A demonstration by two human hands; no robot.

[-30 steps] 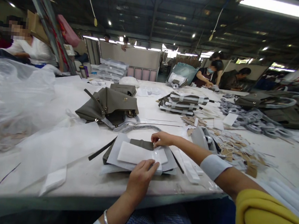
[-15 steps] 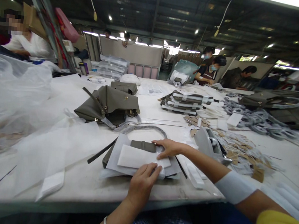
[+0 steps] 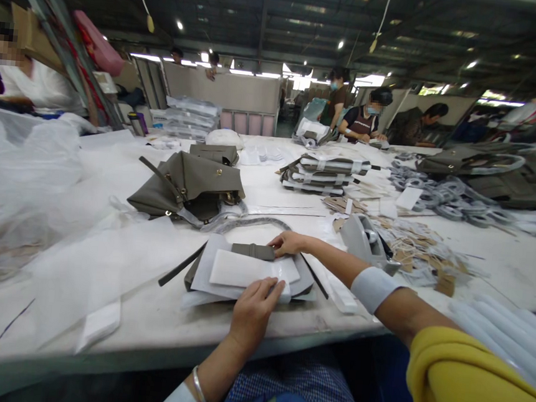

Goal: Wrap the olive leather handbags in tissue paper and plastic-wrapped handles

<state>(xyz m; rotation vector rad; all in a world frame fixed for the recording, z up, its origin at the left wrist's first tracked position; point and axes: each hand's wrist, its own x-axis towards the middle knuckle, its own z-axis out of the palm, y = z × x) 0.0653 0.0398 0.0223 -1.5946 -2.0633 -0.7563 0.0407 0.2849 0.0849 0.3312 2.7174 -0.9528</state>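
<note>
A flattened olive-green handbag [image 3: 190, 279] lies in front of me, with white wrapping sheets [image 3: 207, 255] over it. Its olive flap [image 3: 250, 250] shows above a folded white foam sheet [image 3: 238, 269]. My left hand [image 3: 254, 312] is open, its stretched fingers resting on the foam's lower edge beside a clear strip [image 3: 285, 282]. At the flap's right end, the fingers of my right hand [image 3: 289, 243] are drawn together on it; the fingertips are partly hidden. The bag's wrapped handle [image 3: 257, 222] arches behind, with a dark strap sticking out to either side.
A grey tape dispenser [image 3: 366, 242] stands right of the bag, near a pile of tags [image 3: 420, 252]. Behind are an open olive handbag [image 3: 189, 185] and stacked wrapped bags [image 3: 321, 174]. Clear plastic [image 3: 20, 185] heaps at left. Co-workers sit across the table.
My right hand has closed its fingers at the flap's end; earlier its thumb was spread on the foam. My left hand stays on the lower edge. The camera view has shifted a little.
</note>
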